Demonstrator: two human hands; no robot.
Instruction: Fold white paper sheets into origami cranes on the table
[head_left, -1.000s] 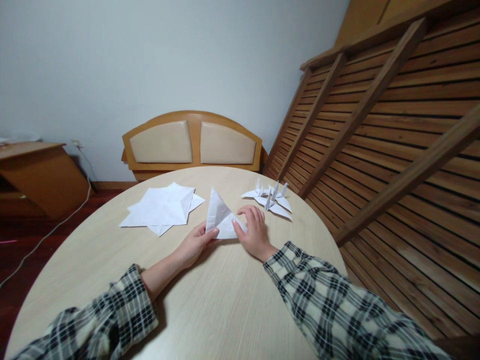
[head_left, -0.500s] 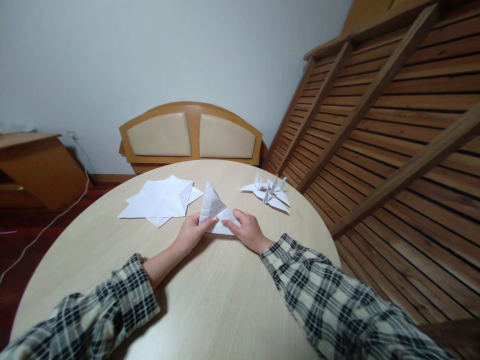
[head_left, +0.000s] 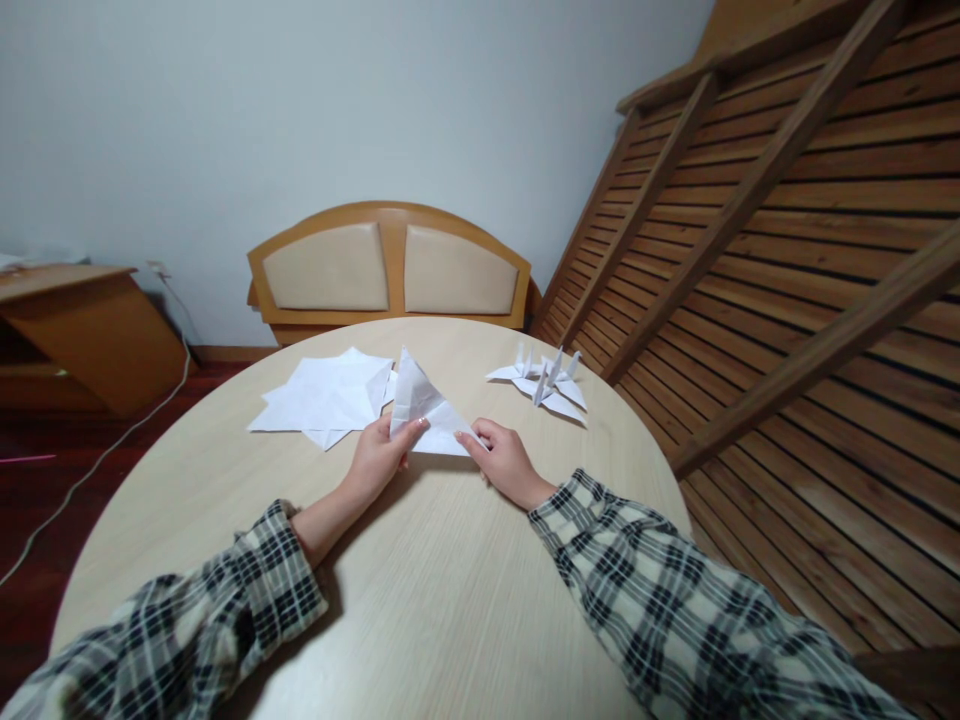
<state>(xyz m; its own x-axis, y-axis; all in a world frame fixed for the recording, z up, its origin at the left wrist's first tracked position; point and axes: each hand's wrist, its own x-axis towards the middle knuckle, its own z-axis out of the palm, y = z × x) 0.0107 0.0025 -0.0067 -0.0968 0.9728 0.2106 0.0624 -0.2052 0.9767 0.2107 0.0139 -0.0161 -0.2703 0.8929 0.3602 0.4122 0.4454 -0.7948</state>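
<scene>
A white sheet of paper folded into a triangle (head_left: 424,405) is held up over the table between both hands, its peak pointing up and away on the left. My left hand (head_left: 380,455) pinches its left lower corner, thumb on the near face. At the right corner, my right hand (head_left: 508,462) grips the paper between thumb and curled fingers. Crease lines run across the paper. Several loose white paper sheets (head_left: 322,393) lie overlapping to the left. Folded paper cranes (head_left: 551,390) stand grouped to the right of the paper.
Everything rests on a round pale wooden table (head_left: 465,580). Behind it stands a headboard (head_left: 394,265) with two cream panels. A slatted wooden frame (head_left: 787,300) leans along the right side. At the left are a wooden desk (head_left: 82,340) and a white cable (head_left: 112,450).
My right hand has slid outward to the paper's right corner, so the hands are farther apart and more of the lower edge shows. The view has shifted slightly.
</scene>
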